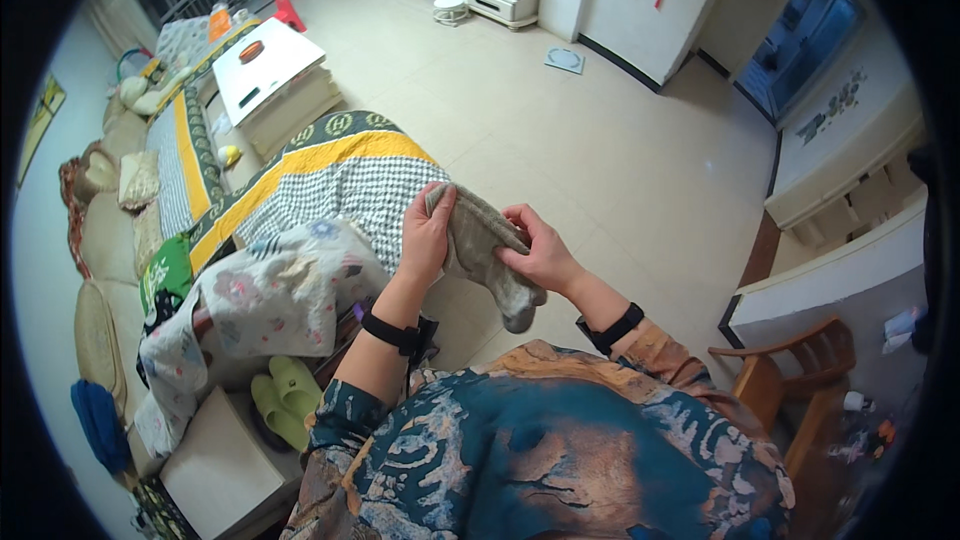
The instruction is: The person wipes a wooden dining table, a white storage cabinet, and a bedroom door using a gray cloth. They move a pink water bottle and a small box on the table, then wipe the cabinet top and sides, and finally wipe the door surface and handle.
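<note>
A grey-green fabric piece, which looks like a sock (480,240), hangs between my two hands in front of my body. My left hand (427,229) pinches its upper left end between thumb and fingers. On the other side my right hand (540,251) grips its folded edge, the fingers partly behind the cloth. The lower end droops below my right hand and shows a paler grey patch. Behind my left hand lies a checked cover with a yellow band (345,180). Both wrists wear black straps.
A floral cloth (277,292) drapes over furniture at the left, with green slippers (285,401) below it. A white coffee table (270,67) stands beside the sofa (105,240). A wooden chair (795,360) is at the right. A scale (564,60) lies on the tiled floor.
</note>
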{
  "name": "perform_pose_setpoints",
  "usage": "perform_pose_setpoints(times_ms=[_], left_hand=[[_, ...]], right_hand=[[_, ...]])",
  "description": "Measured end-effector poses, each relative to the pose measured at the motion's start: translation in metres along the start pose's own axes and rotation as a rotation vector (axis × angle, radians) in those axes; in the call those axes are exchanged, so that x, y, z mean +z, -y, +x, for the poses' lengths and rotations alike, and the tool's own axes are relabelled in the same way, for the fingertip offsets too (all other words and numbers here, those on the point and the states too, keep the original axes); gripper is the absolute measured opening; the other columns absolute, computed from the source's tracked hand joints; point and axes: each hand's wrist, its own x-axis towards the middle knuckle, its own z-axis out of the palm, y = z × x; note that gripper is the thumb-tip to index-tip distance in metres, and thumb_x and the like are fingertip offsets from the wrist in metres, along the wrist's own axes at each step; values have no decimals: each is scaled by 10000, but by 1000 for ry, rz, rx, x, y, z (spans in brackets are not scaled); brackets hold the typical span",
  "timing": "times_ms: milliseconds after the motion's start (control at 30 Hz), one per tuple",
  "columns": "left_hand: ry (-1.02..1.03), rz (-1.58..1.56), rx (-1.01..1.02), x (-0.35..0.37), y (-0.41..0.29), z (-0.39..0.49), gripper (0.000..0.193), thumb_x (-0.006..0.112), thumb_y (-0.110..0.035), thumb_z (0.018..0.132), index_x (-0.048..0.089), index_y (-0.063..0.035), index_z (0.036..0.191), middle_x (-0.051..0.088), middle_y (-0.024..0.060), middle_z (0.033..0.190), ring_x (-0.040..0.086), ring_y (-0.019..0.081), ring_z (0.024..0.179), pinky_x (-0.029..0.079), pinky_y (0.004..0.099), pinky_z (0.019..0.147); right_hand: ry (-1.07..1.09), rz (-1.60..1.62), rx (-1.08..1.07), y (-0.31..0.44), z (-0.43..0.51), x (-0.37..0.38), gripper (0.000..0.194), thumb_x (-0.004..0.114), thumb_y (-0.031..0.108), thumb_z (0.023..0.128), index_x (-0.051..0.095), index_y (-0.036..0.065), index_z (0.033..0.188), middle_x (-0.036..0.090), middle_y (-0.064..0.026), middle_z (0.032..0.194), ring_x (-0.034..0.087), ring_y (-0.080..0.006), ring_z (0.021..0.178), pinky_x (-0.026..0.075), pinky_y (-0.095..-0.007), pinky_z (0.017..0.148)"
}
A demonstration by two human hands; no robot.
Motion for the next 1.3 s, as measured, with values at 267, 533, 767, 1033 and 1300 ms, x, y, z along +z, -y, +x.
perform_pose_setpoints(times_ms=[267, 533, 767, 1033, 1300], left_hand=[[151, 696, 84, 112, 39, 103, 429, 529, -345, 1024, 634, 8, 805, 597, 104, 692, 583, 155, 698, 472, 317, 637], [474, 972, 77, 194, 70, 209, 411, 499, -311, 1017, 568, 29, 798, 531, 205, 670, 497, 300, 603, 439, 411, 596], [1292, 615, -108, 346, 76, 256, 385, 431, -32, 1001, 509, -6, 1377, 667, 116, 1140, 623, 189, 1025, 495, 315, 914], [1567, 649, 202, 556, 49, 340, 400, 495, 19, 844, 608, -30, 1225, 664, 174, 921, 647, 353, 910, 504, 399, 853], [1620, 645, -59, 665, 135, 320, 178, 594, -187, 936, 656, -25, 976, 621, 184, 722, 625, 271, 647, 499, 371, 626]], right_hand=[[-351, -288, -218, -13, 15, -160, 239, 605, 38, 877, 678, 31, 1104, 692, -101, 1026, 649, -205, 842, 523, -310, 776], [-286, -575, 196, -18, 49, -242, 325, 635, 397, 897, 751, 108, 992, 716, -135, 952, 690, -321, 862, 551, -388, 766], [-324, 53, -2, 16, 48, -357, 904, 753, 16, 821, 240, 176, 1548, 549, -76, 1161, 574, -60, 752, 514, -250, 679], [-455, -660, 282, 86, -2, -551, 293, 728, 151, 817, 664, 85, 1095, 638, -65, 870, 629, -178, 751, 514, -311, 715], [-1729, -501, 413, 43, -83, -587, 250, 636, 214, 903, 594, 81, 1110, 591, -73, 1181, 647, -199, 878, 529, -358, 778]])
